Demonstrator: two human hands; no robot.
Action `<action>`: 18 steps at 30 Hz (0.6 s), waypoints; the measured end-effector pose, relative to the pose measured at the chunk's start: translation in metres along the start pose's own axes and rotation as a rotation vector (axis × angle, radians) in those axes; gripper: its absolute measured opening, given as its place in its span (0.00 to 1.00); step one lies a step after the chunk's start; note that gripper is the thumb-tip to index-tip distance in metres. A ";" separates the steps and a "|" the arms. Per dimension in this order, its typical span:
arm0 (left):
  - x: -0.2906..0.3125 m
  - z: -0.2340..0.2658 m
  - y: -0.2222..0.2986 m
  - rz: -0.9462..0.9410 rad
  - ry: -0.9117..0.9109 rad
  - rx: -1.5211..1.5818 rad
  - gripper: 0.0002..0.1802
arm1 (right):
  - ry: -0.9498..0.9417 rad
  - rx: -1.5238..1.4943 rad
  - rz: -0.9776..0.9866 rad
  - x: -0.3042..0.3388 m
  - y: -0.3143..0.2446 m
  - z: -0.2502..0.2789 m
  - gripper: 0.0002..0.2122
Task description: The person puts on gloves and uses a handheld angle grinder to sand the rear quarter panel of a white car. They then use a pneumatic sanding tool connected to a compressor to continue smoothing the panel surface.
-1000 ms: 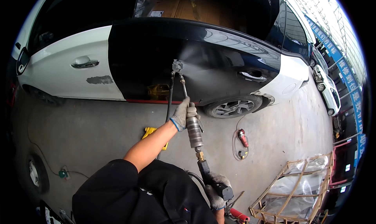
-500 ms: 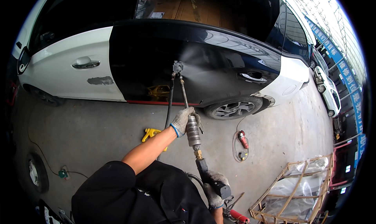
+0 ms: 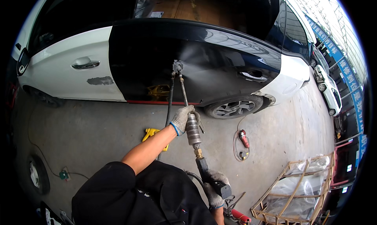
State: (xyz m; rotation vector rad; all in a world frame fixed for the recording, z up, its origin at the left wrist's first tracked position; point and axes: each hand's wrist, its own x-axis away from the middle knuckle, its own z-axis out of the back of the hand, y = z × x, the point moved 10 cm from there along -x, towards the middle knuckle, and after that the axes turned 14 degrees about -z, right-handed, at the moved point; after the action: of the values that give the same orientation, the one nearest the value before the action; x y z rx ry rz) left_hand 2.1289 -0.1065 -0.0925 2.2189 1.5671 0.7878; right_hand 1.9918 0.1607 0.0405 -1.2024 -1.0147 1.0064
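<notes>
A slide-hammer dent puller [image 3: 193, 131] runs from near my body up to the black rear door [image 3: 145, 56] of a car. Its clamp-like head [image 3: 178, 66] meets the door at a dented, dull area. My left hand [image 3: 183, 119], in a grey knit glove with a blue cuff, is closed round the rod at the top of the ridged metal weight. Lower down, my gloved right hand [image 3: 214, 194] wraps the black pistol handle [image 3: 220, 187], which partly hides its fingers. A black cable [image 3: 170, 103] hangs from the head beside the rod.
On the concrete floor lie a yellow tool [image 3: 150, 134], a red angle grinder [image 3: 244, 139] with its cord, and a loose wheel [image 3: 37, 174]. A wooden crate frame with plastic wrap [image 3: 292, 197] stands at lower right. The white front door [image 3: 84, 48] has a grey scraped patch.
</notes>
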 end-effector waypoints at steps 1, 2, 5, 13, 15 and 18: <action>0.001 -0.001 0.000 0.007 -0.003 0.000 0.10 | -0.007 -0.021 0.008 0.001 0.000 0.000 0.16; 0.001 -0.001 0.000 0.010 0.001 0.003 0.10 | -0.007 -0.030 -0.005 0.001 0.002 0.000 0.16; 0.002 -0.002 0.000 0.020 0.005 0.011 0.11 | -0.008 -0.037 -0.012 0.002 0.001 0.002 0.15; 0.000 -0.002 0.002 -0.004 0.031 -0.021 0.11 | -0.016 -0.012 0.024 0.001 -0.004 0.000 0.16; -0.006 -0.004 0.008 0.008 0.054 -0.004 0.13 | 0.007 -0.025 0.016 0.002 -0.007 0.000 0.16; -0.006 -0.003 0.008 -0.021 0.081 -0.036 0.14 | 0.030 -0.014 0.012 0.004 -0.009 0.000 0.16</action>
State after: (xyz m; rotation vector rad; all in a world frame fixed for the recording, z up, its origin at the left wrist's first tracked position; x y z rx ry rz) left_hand 2.1317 -0.1148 -0.0875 2.1669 1.5982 0.9030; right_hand 1.9935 0.1640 0.0499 -1.2326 -0.9938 0.9898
